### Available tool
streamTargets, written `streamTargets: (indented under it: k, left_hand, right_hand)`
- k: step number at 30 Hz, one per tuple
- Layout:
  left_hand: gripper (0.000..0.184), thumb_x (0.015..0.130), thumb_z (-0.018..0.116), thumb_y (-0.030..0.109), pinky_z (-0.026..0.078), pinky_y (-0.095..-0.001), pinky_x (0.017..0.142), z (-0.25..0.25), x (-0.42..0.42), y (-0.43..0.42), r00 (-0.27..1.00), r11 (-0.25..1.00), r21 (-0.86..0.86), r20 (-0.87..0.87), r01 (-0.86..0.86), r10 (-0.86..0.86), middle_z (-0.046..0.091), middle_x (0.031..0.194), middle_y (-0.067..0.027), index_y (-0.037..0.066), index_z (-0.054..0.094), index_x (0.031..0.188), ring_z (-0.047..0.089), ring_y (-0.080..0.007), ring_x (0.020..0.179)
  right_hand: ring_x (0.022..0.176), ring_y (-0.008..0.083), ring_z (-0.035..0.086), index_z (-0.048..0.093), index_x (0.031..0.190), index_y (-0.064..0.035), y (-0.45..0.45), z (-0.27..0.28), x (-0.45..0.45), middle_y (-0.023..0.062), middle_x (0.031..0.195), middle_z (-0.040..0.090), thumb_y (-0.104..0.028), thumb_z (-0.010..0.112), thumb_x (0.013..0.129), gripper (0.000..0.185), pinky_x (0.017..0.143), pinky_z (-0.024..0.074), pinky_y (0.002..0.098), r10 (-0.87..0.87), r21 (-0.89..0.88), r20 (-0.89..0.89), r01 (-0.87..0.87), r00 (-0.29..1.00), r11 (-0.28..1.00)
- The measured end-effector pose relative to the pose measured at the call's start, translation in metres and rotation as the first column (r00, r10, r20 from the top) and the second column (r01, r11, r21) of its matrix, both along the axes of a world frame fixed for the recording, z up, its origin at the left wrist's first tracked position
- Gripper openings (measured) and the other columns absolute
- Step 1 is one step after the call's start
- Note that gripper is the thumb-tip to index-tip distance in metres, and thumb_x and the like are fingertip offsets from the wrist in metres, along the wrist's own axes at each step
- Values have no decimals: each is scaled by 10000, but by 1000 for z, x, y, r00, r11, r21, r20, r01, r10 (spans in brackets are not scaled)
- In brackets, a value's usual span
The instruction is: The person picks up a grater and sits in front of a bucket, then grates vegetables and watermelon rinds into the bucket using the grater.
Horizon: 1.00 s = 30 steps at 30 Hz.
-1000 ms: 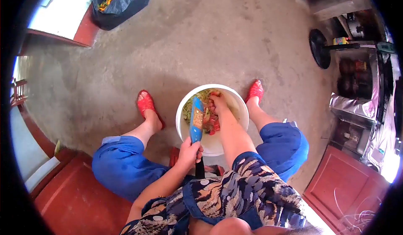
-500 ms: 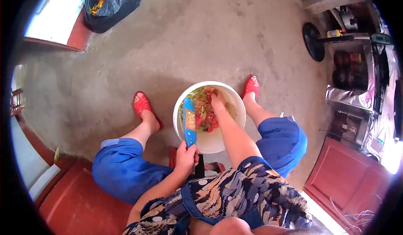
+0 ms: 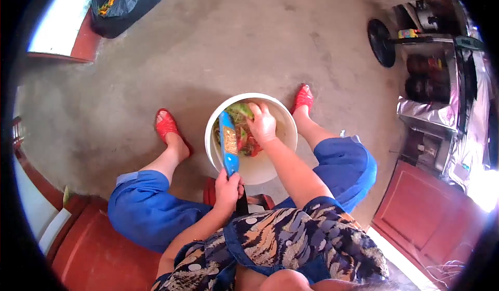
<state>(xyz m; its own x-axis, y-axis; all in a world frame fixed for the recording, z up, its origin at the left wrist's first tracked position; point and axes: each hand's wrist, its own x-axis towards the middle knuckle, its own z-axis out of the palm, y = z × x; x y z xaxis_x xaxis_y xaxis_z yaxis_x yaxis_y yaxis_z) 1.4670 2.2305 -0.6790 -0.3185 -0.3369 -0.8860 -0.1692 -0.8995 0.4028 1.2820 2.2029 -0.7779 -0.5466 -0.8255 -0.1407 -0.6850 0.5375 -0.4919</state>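
My left hand (image 3: 227,189) is wrapped around the lower end of a long blue grater (image 3: 230,141), which has a gold-brown patterned panel in its middle. The grater stands slanted in a white bucket (image 3: 292,117), its upper end inside near the left wall. My right hand (image 3: 262,123) is inside the bucket with its fingers closed on a pale green rind piece (image 3: 240,109) beside the grater's upper end. Below them lie red pieces and green shreds (image 3: 245,141), partly hidden by the grater and my right hand.
The bucket stands on a concrete floor (image 3: 218,41) between my feet in red sandals. A black plastic bag (image 3: 127,10) with yellow-orange scraps lies at the upper left. Along the right are a black pan-like disc (image 3: 381,42) on a handle and a foil-lined shelf (image 3: 426,111).
My right hand has risen from the red pieces and now holds the green rind piece near the grater. My left hand keeps its hold on the grater. The whole view has shifted slightly.
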Motion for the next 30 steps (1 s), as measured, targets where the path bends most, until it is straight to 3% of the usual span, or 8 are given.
streamTargets:
  k: [4, 8, 9, 10, 12, 13, 18, 30]
  left_hand:
    - [60, 822, 467, 96, 290, -231, 314, 3, 3, 3, 998, 997, -56, -9, -56, 56, 479, 612, -39, 69, 420, 849, 409, -97, 379]
    - [63, 812, 469, 92, 294, -234, 306, 1, 10, 8, 997, 997, 8, -23, -79, 79, 482, 615, -48, 72, 420, 846, 409, -105, 370]
    - [62, 823, 460, 96, 306, -243, 335, 0, 10, 7, 999, 1000, 6, -18, -31, 31, 485, 648, -51, 76, 421, 867, 418, -111, 412]
    - [65, 833, 452, 100, 317, -252, 364, -1, 9, 5, 1000, 1000, 1, -11, 17, -17, 488, 681, -54, 81, 423, 888, 427, -117, 454]
    - [70, 830, 455, 100, 317, -251, 364, 2, 8, 2, 1000, 1000, 16, -2, -6, 6, 489, 681, -58, 79, 422, 888, 425, -119, 453]
    - [75, 826, 458, 99, 317, -250, 365, 3, 7, 2, 1000, 999, 40, 2, -9, 9, 489, 681, -61, 78, 422, 888, 424, -120, 451]
    - [76, 814, 465, 98, 311, -243, 346, 1, 1, 2, 999, 998, 44, 6, -45, 45, 493, 657, -59, 66, 430, 872, 417, -117, 425]
    - [88, 806, 478, 109, 318, -267, 377, 5, -1, -2, 998, 1000, -18, 53, 23, -22, 501, 669, -61, 65, 426, 861, 432, -134, 458]
  right_hand:
    - [840, 331, 568, 505, 1018, -123, 54, 4, 12, 143, 1066, 455, -64, 532, 683, 341, 681, 496, 399, 270, 78, -134, -261, 953, 962]
    - [873, 326, 568, 514, 1046, -102, 67, 6, 11, 162, 968, 517, -35, 506, 702, 351, 720, 487, 411, 315, 438, 158, -353, 936, 827]
    - [880, 347, 576, 495, 1066, -18, 61, -11, 6, 202, 947, 564, -164, 543, 754, 348, 752, 472, 414, 199, 448, 196, -268, 960, 853]
    - [880, 347, 576, 495, 1066, -18, 50, -20, 5, 202, 947, 564, -164, 543, 754, 348, 752, 472, 414, 214, 441, 194, -280, 957, 853]
    - [900, 367, 577, 448, 1068, 75, 31, -38, 13, 266, 968, 569, -384, 595, 741, 582, 781, 459, 409, -261, 427, 320, 107, 911, 898]
    - [924, 375, 569, 380, 1111, 122, 25, -47, 17, 298, 993, 555, -559, 626, 651, 858, 804, 451, 390, -372, 520, 354, 150, 858, 841]
    - [1010, 382, 530, 325, 1186, 94, 7, -74, 30, 294, 1060, 532, -594, 616, 622, 936, 864, 422, 399, -448, 579, 230, 248, 864, 777]
    - [1118, 354, 459, 245, 1272, 74, 0, -79, 14, 286, 1193, 443, -565, 666, 574, 1036, 933, 382, 371, -407, 519, 511, 105, 757, 848]
